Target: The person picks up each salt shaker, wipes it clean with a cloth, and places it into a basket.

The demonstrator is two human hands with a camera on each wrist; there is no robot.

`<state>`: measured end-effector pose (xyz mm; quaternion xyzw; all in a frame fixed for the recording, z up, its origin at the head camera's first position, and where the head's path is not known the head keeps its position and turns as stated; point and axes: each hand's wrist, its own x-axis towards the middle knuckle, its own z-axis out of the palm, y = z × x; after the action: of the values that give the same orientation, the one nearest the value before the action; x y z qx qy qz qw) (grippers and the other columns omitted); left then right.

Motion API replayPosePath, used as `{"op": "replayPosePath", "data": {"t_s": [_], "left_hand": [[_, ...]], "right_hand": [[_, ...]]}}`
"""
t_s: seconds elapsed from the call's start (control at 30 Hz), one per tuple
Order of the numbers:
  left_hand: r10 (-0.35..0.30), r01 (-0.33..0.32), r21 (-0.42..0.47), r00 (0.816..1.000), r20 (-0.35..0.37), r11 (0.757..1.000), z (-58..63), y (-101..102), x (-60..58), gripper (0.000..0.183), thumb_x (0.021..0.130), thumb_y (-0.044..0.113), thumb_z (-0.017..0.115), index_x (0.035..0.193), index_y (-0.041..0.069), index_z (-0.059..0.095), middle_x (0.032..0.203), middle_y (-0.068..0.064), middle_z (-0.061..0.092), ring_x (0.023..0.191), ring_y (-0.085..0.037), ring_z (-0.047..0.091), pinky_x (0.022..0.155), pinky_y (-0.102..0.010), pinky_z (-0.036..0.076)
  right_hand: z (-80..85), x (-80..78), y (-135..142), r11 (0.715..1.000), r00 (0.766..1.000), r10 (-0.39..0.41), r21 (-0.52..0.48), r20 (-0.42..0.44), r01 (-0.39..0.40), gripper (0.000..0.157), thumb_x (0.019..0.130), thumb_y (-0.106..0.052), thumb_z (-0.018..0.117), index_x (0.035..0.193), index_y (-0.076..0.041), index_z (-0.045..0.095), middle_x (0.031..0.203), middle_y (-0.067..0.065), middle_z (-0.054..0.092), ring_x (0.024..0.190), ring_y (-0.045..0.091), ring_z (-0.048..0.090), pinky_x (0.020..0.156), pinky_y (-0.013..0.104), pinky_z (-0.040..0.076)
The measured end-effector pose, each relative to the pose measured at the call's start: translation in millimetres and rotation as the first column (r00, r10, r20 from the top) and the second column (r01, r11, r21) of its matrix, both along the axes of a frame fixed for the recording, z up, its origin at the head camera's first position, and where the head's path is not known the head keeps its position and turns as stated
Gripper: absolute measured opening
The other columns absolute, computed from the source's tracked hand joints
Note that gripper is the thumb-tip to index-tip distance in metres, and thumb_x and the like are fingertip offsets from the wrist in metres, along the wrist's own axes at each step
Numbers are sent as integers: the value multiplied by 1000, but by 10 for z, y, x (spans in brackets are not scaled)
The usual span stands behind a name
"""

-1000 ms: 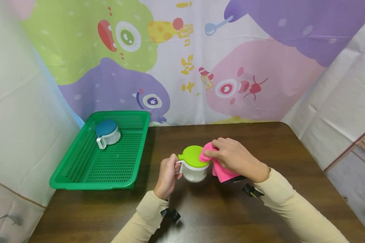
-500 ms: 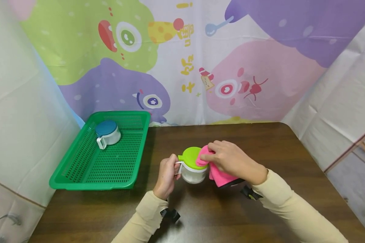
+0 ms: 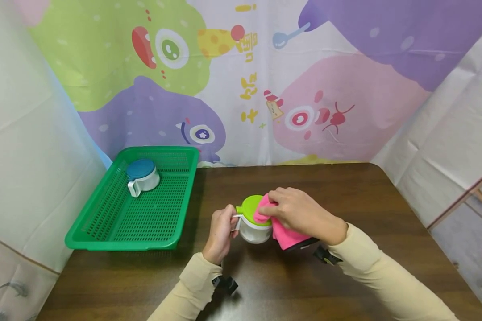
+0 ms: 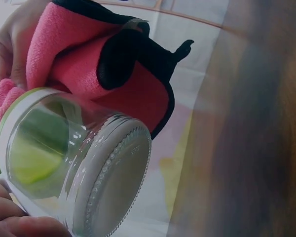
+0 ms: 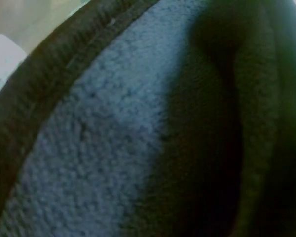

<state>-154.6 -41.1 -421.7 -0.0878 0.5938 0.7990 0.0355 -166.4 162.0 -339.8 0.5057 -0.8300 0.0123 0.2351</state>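
My left hand (image 3: 221, 232) grips the white handle of a clear glass seasoning jar (image 3: 255, 232) with a bright green lid (image 3: 251, 206). In the left wrist view the jar (image 4: 84, 163) is tilted, its ribbed base showing, and it is up off the table. My right hand (image 3: 299, 211) holds a pink cloth (image 3: 287, 235) with black edging, a bunched part pressed on the right side of the lid. Below that hand the rest of the cloth (image 4: 84, 64) hangs in folds. Close-up cloth (image 5: 103, 128) fills most of the right wrist view, dark and blurred.
A green perforated basket (image 3: 180, 209) stands at the left of the brown wooden table (image 3: 345, 191). Inside it, toward the back, sits a similar jar (image 3: 146, 182) with a blue lid. A cartoon-printed curtain (image 3: 249, 138) hangs behind the table's far edge.
My right hand has moved left with the cloth, sliding it farther across the green lid. The jar has dipped slightly toward me, while my left hand keeps its grip on the handle.
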Motion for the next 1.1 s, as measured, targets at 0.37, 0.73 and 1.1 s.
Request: {"op": "replayPosePath", "data": {"t_s": [0.37, 0.73, 1.1], "left_hand": [[-10, 9, -39, 1000, -27, 999, -3, 7, 14, 33, 78, 8, 43, 47, 17, 37, 44, 10, 30, 43, -7, 27, 41, -22, 28], [-34, 33, -53, 999, -23, 998, 6, 7, 22, 30, 77, 8, 43, 49, 15, 37, 45, 9, 29, 44, -7, 26, 42, -23, 28], [-43, 42, -88, 999, -12, 995, 20, 36, 53, 33, 77, 6, 45, 48, 15, 35, 44, 9, 27, 44, -8, 27, 42, -22, 28]], "right_hand": [[-16, -5, -62, 1000, 1000, 7, -8, 4, -7, 21, 73, -6, 76, 88, -21, 75, 82, 0, 58, 73, 16, 54, 67, 28, 50], [47, -21, -115, 999, 1000, -10, 31, 17, 9, 19, 75, -8, 75, 89, -20, 75, 79, 1, 56, 69, 16, 51, 64, 28, 48], [71, -45, -154, 999, 999, -17, 48, 32, 15, 17, 77, -12, 76, 91, -21, 76, 78, 1, 56, 67, 16, 50, 62, 26, 47]]}}
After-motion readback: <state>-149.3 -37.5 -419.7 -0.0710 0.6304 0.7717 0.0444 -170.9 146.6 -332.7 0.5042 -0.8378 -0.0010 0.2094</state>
